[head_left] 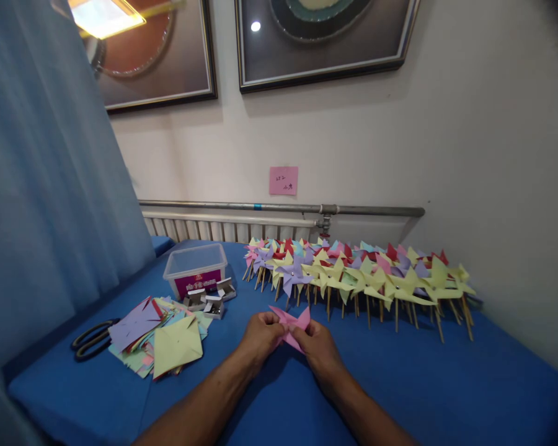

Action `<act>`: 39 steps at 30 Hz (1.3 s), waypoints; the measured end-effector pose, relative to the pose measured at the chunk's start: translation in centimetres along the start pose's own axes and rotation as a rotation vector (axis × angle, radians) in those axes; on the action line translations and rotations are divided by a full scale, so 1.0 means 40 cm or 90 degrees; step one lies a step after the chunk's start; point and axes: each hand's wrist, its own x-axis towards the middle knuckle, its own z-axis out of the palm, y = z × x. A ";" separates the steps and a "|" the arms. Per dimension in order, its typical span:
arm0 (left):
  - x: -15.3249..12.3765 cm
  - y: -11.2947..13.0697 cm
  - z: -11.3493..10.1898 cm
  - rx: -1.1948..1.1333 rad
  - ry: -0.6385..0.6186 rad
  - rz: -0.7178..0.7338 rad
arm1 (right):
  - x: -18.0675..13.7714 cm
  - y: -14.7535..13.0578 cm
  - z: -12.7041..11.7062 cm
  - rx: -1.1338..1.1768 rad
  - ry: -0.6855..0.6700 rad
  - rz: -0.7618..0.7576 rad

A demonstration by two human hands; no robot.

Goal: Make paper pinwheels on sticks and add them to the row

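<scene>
A pink paper pinwheel (292, 323) is held just above the blue table (446, 390), near its middle. My left hand (260, 334) pinches its left side with closed fingers. My right hand (317, 347) grips its right side, fingers also closed. Behind it lies a long row of finished pinwheels on wooden sticks (363, 275), yellow, purple, red and pink, along the wall.
A pile of cut coloured paper squares (160, 337) lies at the left, with black scissors (90, 339) beside it. A clear plastic box (196, 267) and small open cardboard boxes (210, 298) stand behind the pile. A blue curtain (41, 186) hangs at left; a radiator pipe (279, 207) runs along the wall.
</scene>
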 end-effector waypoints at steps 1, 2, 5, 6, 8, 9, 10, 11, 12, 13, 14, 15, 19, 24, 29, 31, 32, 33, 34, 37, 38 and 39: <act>0.000 0.000 -0.001 -0.010 -0.007 -0.005 | -0.001 -0.001 0.000 0.003 -0.002 -0.001; -0.001 -0.001 -0.002 -0.019 -0.013 -0.009 | -0.003 -0.002 -0.001 0.006 -0.004 -0.003; -0.003 0.001 -0.003 -0.025 -0.014 -0.010 | -0.006 -0.003 -0.002 0.009 -0.013 -0.001; -0.003 0.002 -0.003 -0.020 -0.013 -0.009 | -0.007 -0.003 -0.002 0.008 -0.017 0.001; -0.004 0.004 -0.002 -0.011 -0.014 -0.009 | -0.009 -0.005 -0.002 0.007 -0.019 0.001; -0.004 0.004 -0.002 -0.008 -0.015 -0.009 | -0.010 -0.006 -0.002 0.007 -0.019 0.000; -0.004 0.003 -0.002 -0.009 -0.017 -0.009 | -0.010 -0.007 -0.002 0.008 -0.019 -0.002; -0.003 0.002 -0.002 -0.010 -0.019 -0.007 | -0.011 -0.008 -0.002 0.009 -0.018 -0.002; -0.002 0.001 -0.003 -0.011 -0.019 -0.006 | -0.011 -0.009 -0.002 0.008 -0.019 -0.001; -0.001 0.000 -0.004 -0.013 -0.014 -0.004 | -0.011 -0.010 -0.002 0.005 -0.021 0.001; 0.000 -0.001 -0.005 -0.017 -0.008 -0.004 | -0.010 -0.010 -0.003 0.003 -0.027 0.003; 0.001 -0.002 -0.006 -0.024 -0.004 -0.007 | -0.010 -0.010 -0.003 -0.001 -0.034 0.005; -0.001 0.001 -0.006 -0.076 -0.047 -0.021 | -0.004 -0.008 -0.004 -0.004 -0.058 0.012; -0.002 0.006 -0.007 -0.086 -0.054 -0.014 | -0.002 -0.005 -0.005 0.010 -0.065 0.015; 0.010 0.018 -0.030 0.036 0.040 0.124 | -0.001 -0.004 -0.007 0.005 -0.055 0.043; 0.012 0.027 -0.043 0.149 0.043 0.217 | 0.001 -0.003 -0.007 0.018 -0.072 0.040; 0.011 0.032 -0.049 0.203 0.026 0.269 | 0.001 -0.004 -0.007 0.022 -0.083 0.039; 0.009 0.036 -0.054 0.249 0.000 0.320 | 0.002 -0.005 -0.008 0.022 -0.092 0.038; 0.007 0.039 -0.058 0.285 -0.033 0.365 | 0.001 -0.007 -0.008 0.021 -0.103 0.038; 0.000 0.044 -0.065 0.351 -0.107 0.430 | -0.004 -0.016 -0.011 0.013 -0.121 0.039; -0.001 0.044 -0.066 0.363 -0.113 0.432 | -0.006 -0.020 -0.012 0.012 -0.125 0.038; -0.001 0.043 -0.066 0.373 -0.111 0.432 | -0.008 -0.022 -0.013 0.011 -0.129 0.037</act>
